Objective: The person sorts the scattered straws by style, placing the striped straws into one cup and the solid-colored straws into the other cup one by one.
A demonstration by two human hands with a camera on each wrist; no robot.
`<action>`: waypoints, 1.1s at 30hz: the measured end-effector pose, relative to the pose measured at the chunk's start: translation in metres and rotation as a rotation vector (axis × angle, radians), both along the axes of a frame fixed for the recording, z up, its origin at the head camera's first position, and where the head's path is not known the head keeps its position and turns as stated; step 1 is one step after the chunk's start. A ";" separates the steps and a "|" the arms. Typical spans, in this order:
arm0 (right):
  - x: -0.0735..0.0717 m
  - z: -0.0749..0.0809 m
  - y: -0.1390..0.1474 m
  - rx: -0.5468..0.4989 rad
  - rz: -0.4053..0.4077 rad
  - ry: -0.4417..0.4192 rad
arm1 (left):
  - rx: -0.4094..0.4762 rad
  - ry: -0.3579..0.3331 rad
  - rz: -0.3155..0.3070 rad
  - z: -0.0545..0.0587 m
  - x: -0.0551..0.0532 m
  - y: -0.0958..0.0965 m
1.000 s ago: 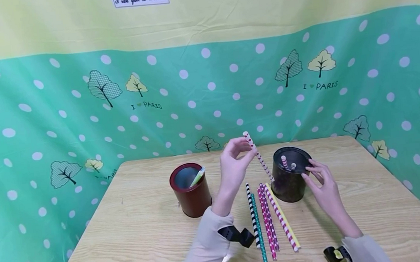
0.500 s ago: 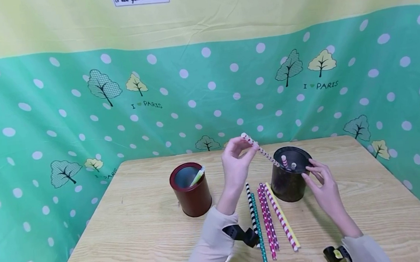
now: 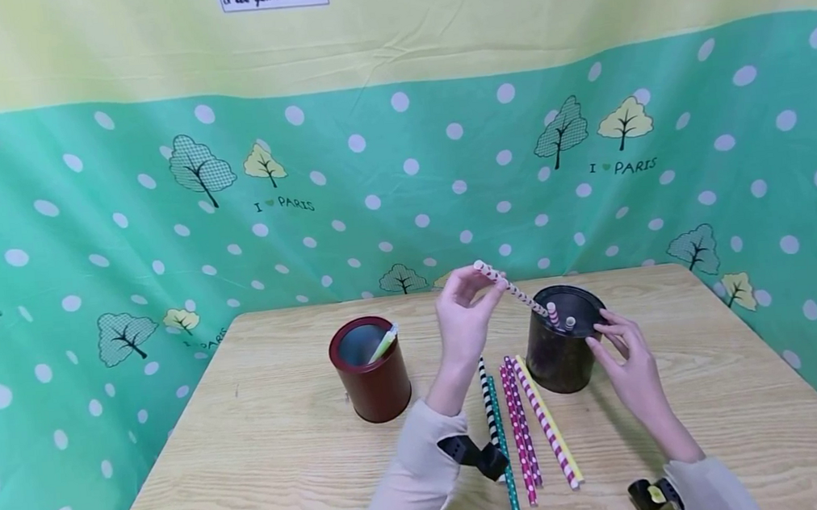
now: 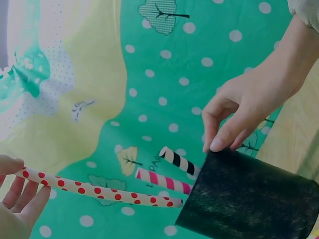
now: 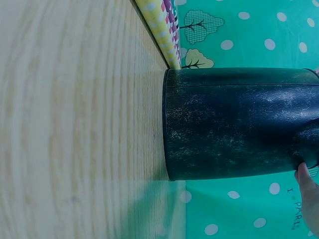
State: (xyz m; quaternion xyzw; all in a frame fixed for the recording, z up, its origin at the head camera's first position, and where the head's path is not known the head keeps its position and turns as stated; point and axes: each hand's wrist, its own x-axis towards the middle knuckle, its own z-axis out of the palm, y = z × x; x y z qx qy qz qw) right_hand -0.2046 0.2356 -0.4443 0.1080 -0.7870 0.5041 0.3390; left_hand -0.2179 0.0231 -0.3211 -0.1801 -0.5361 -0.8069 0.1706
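Observation:
My left hand [image 3: 463, 319] pinches a white paper straw with red dots [image 4: 99, 191] near its upper end. The straw slants down to the right, its lower tip at the mouth of the black can [image 3: 562, 363]. Two striped straws stick out of that can, one pink and white [image 4: 162, 180], the other black and white [image 4: 178, 160]. At the can's right side, my right hand [image 3: 631, 365] grips the rim between thumb and fingers. The can stands upright on the table. Its inside bottom is hidden.
Several paper straws [image 3: 519, 432] lie side by side on the wooden table [image 3: 267, 478], in front and left of the black can. A dark red can [image 3: 379, 387] stands further left with a pale green item [image 3: 385, 343] inside. A dotted curtain [image 3: 337, 188] hangs behind.
My left hand has moved slightly right, tilting the red-dotted straw flatter. The straw's lower tip has risen from beside the black can to its rim. My right hand stays put.

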 end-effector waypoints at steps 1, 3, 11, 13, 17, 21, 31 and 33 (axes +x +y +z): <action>0.000 0.000 0.000 -0.002 0.001 0.001 | -0.002 -0.003 -0.002 -0.001 0.000 0.001; 0.000 0.000 0.000 -0.005 0.000 -0.001 | -0.008 -0.004 -0.006 -0.002 -0.001 0.003; 0.002 0.001 -0.001 -0.018 0.001 -0.009 | -0.042 -0.007 -0.047 -0.011 -0.004 0.012; 0.001 0.001 -0.002 -0.024 0.004 -0.004 | -0.060 -0.019 -0.051 -0.014 -0.005 0.013; 0.001 0.001 -0.002 -0.039 0.010 -0.003 | -0.126 -0.023 -0.034 -0.015 -0.005 0.014; 0.002 0.001 -0.002 -0.032 0.005 -0.011 | -0.202 -0.027 -0.019 -0.009 0.003 0.011; 0.001 0.001 0.000 -0.022 0.010 0.001 | -0.316 -0.101 0.022 -0.025 0.006 0.000; 0.001 0.001 0.000 -0.020 0.008 -0.001 | -0.324 -0.123 0.017 -0.034 0.001 -0.003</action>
